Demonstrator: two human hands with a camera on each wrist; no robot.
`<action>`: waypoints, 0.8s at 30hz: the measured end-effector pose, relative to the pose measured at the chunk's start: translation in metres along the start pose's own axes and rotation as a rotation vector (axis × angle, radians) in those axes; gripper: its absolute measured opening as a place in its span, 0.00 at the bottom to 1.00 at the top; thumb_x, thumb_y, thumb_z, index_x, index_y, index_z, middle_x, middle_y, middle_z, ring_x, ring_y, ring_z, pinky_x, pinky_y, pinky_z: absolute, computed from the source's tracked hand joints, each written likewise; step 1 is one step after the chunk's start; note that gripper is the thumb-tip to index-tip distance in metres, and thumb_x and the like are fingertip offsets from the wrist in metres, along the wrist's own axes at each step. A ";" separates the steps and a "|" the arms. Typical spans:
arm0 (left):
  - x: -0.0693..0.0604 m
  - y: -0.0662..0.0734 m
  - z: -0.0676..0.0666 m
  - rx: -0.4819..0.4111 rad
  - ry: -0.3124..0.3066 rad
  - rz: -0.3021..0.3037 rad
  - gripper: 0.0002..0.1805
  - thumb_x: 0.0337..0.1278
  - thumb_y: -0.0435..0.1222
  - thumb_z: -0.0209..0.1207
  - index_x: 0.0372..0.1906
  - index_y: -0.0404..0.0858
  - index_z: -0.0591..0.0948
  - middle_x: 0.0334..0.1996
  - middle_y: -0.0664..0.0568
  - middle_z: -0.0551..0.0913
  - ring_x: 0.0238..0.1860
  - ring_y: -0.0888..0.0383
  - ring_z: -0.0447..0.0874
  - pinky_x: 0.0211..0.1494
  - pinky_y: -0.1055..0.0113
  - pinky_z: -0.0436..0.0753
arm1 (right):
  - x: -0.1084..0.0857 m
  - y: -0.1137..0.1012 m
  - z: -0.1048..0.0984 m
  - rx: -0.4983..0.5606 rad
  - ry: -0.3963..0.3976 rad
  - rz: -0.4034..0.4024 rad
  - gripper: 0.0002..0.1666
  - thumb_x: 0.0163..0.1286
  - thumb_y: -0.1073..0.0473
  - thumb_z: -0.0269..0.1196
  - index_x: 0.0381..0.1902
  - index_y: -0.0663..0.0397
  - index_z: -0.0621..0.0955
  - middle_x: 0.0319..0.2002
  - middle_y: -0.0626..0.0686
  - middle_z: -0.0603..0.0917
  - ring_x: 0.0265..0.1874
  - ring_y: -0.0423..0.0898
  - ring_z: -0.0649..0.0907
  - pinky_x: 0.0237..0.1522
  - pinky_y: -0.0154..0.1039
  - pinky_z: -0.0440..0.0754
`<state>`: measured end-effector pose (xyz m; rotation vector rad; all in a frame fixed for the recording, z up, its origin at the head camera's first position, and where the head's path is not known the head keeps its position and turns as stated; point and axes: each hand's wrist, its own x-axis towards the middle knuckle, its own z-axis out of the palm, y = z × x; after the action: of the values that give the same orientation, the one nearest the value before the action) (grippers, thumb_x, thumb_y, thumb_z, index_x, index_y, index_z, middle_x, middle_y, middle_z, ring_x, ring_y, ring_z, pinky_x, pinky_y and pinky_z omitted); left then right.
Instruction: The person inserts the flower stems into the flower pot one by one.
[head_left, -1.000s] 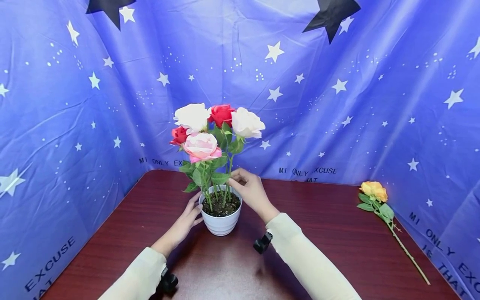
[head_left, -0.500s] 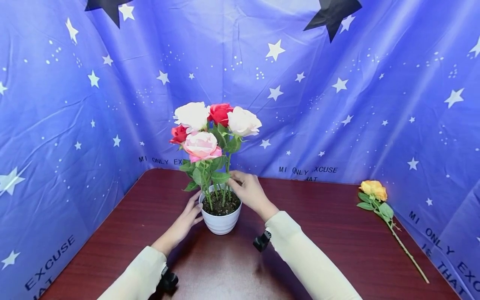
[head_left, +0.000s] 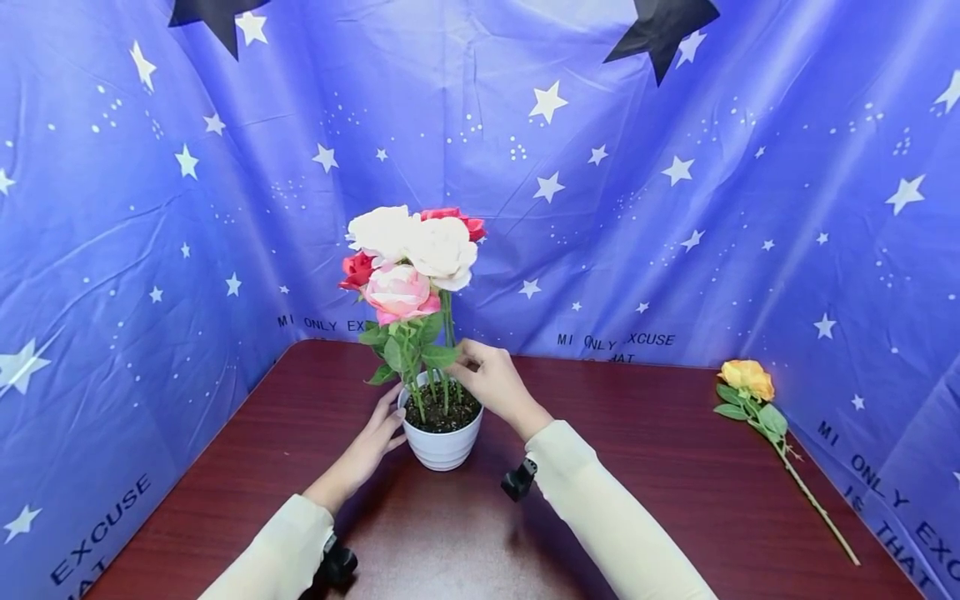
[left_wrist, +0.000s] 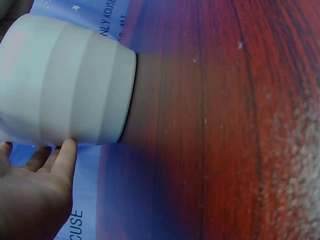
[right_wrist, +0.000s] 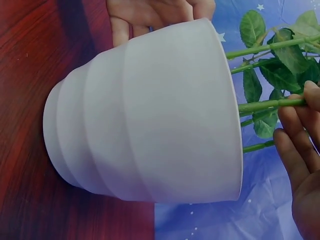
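A white ribbed flowerpot (head_left: 441,450) stands upright on the table, filled with dark soil (head_left: 461,410). My left hand (head_left: 372,443) rests against the pot's left side; in the left wrist view its fingers touch the wall, extended rather than curled. Over the pot's right rim, my right hand (head_left: 495,385) pinches the green stem (right_wrist: 270,104) of a white rose (head_left: 444,254) between thumb and fingers. Around it rise another white rose (head_left: 381,232), a pink rose (head_left: 401,293) and two red roses, one left (head_left: 357,270) and one partly hidden behind (head_left: 463,222).
A yellow-orange rose (head_left: 746,380) with a long stem lies at the right of the dark red-brown table (head_left: 615,467). Blue cloth with stars (head_left: 600,208) encloses the back and both sides.
The white rose in my right hand has swung left and now overlaps the other white rose. The red rose behind shows further right. My left hand and the pot stay in place.
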<state>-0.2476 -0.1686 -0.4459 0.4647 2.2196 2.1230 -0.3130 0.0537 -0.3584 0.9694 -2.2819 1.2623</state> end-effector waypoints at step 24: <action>0.000 0.000 0.000 -0.004 0.019 -0.021 0.32 0.81 0.41 0.39 0.80 0.38 0.44 0.73 0.29 0.47 0.74 0.31 0.46 0.72 0.37 0.58 | -0.001 0.000 -0.001 0.045 -0.027 0.057 0.10 0.66 0.62 0.67 0.45 0.53 0.88 0.33 0.45 0.89 0.32 0.37 0.85 0.36 0.36 0.84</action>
<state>-0.2477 -0.1681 -0.4456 0.4213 2.2192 2.1307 -0.3124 0.0551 -0.3586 0.9480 -2.3267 1.3368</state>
